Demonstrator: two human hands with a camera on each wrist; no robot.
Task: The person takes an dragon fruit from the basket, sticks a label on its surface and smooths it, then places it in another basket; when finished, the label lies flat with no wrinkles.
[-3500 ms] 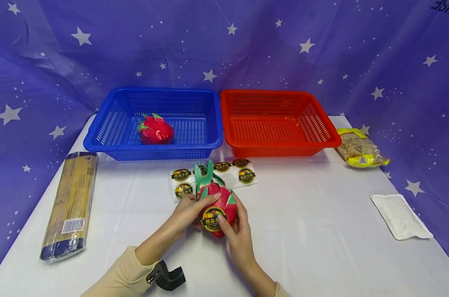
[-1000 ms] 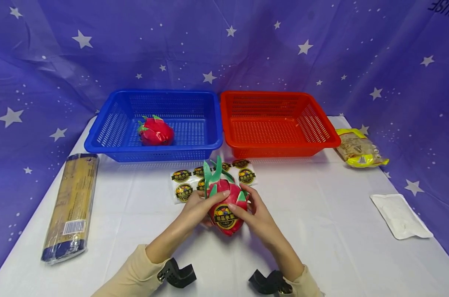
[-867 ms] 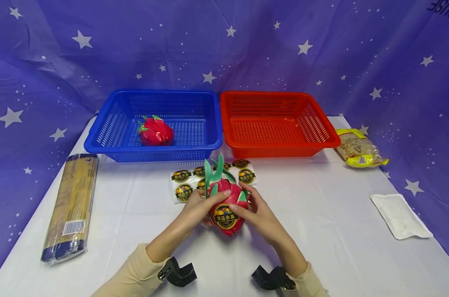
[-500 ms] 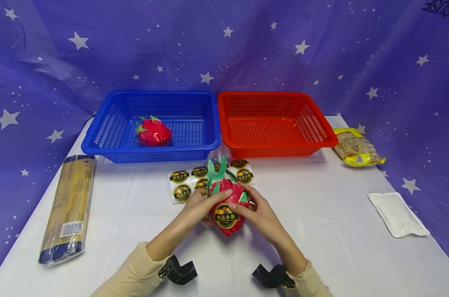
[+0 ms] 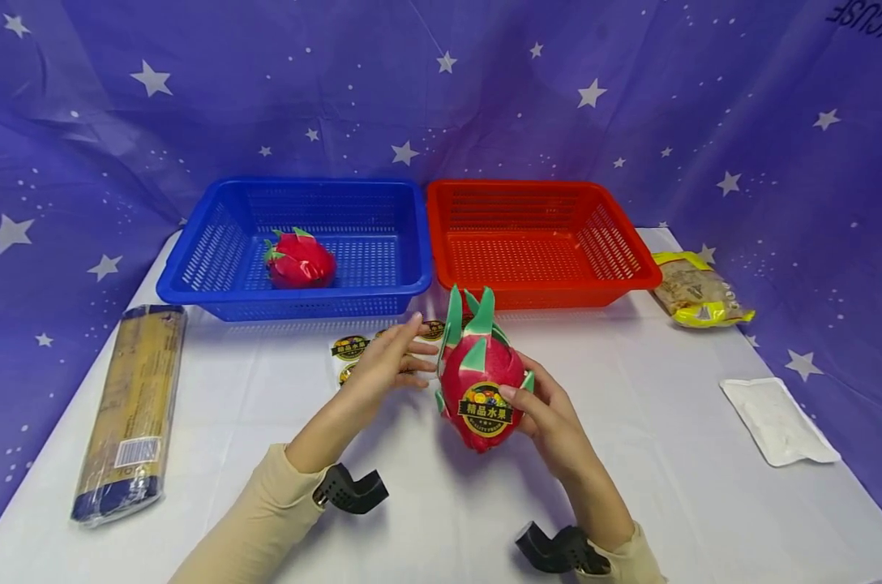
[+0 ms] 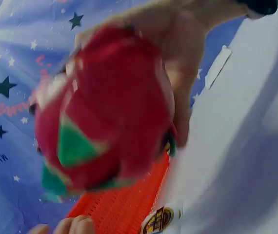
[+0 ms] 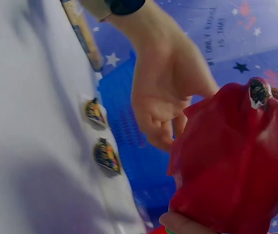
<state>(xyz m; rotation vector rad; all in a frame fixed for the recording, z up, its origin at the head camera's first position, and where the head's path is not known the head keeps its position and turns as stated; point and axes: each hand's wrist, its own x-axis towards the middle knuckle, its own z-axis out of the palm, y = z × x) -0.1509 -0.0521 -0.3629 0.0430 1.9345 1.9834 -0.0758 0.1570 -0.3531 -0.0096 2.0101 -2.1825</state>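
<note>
My right hand [image 5: 550, 414] grips a dragon fruit [image 5: 481, 365] above the table, its thumb beside a round black-and-gold sticker [image 5: 486, 410] on the skin. Green leaf tips on the fruit point away from me. To the left of it my left hand [image 5: 383, 365] is apart from the fruit, its fingers extended and holding nothing. Beneath that hand lies a sheet of round stickers [image 5: 349, 347], partly covered. In the left wrist view the dragon fruit [image 6: 114, 102] is blurred. The right wrist view shows its red underside [image 7: 231, 161] close up.
A blue basket [image 5: 295, 304] with another dragon fruit [image 5: 301, 259] stands at the back left, beside a red basket [image 5: 543, 298]. A long noodle-like pack [image 5: 130, 405] lies at the left. A yellow-edged bag [image 5: 702, 290] and a white packet [image 5: 779, 422] lie at the right.
Both hands held the dragon fruit before. My left hand has let go and moved left; my right hand has carried the fruit slightly right, turning its leaves more upright.
</note>
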